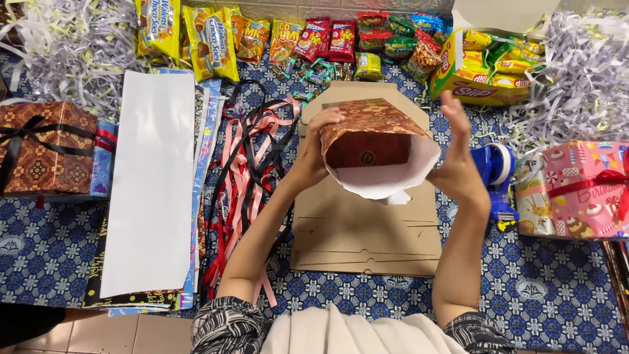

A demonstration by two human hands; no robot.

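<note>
left hand curled, right hand flat, forearms raised

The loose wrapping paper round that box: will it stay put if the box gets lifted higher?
Probably not. The wrapping paper flares open past the box end, unfolded, so it looks floppy. Only the left hand presses it; the right hand is open beside it. It may slide.

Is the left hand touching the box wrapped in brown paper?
Touching. The head view shows the left hand with fingers curled over the top edge of the half-wrapped box.
</note>
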